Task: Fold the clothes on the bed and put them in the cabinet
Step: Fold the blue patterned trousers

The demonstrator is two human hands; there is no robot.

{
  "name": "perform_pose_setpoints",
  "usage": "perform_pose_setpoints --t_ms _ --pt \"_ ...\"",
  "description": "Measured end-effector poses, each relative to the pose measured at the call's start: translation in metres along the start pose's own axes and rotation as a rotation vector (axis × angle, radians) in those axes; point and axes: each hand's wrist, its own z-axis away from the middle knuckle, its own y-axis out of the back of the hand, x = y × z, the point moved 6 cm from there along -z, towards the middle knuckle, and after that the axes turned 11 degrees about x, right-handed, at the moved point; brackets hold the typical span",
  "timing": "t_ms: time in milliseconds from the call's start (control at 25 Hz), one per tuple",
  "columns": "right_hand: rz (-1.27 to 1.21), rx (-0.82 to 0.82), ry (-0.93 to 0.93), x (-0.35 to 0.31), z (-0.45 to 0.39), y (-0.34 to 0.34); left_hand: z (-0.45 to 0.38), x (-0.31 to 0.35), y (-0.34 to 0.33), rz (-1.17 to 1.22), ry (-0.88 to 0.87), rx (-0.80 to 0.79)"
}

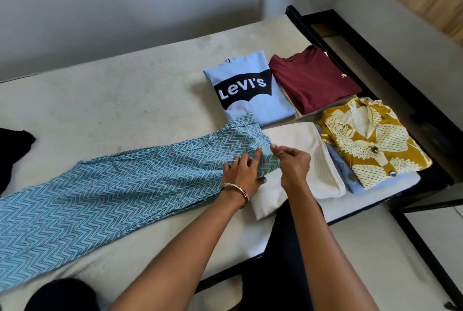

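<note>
Head view. A long blue zigzag-print garment (105, 185) lies spread across the bare mattress (125, 90) of the bed, running from the lower left edge up to the folded piles at the right. Its upper end overlaps a folded cream garment (308, 160).

The left hand (241, 173) rests on that end of the zigzag garment, fingers fairly straight on top of the cloth and the thumb tucked under its edge, so it holds the fabric. A ring shows on one finger and bangles (236, 191) sit at the wrist.

The right hand (292, 163) is just beside the left, fingers curled, pinching the corner of the same garment between thumb and fingertips.

Folded items lie at the right of the mattress: a light blue Levi's T-shirt (248, 87), a maroon T-shirt (313, 77) touching it, and a mustard printed shirt (370, 140) stacked on a pale blue garment (350, 180).

A black garment (12, 150) lies at the left edge. The black bed frame (350, 60) borders the mattress.
</note>
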Motion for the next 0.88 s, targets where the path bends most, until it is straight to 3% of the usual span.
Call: perform_pose_setpoints --t_ms 280,440,560,720,880 --pt "-0.048 -0.024 -0.033 -0.012 0.007 0.001 -0.012 -0.046 0.050 0.400 0.359 0.400" --pt "-0.014 -0.165 -0.059 -0.002 0.017 0.003 -0.016 -0.020 0.054 0.278 0.321 0.362" --pt "-0.031 -0.230 -0.135 -0.005 0.024 0.000 -0.016 0.001 0.040 0.143 0.120 0.250" --pt "0.173 -0.076 -0.080 -0.016 0.021 -0.002 -0.007 0.001 0.018 -0.004 -0.061 0.103" --pt "0.301 0.052 0.139 -0.051 0.027 -0.007 0.019 -0.031 0.017 -0.113 -0.043 0.246"
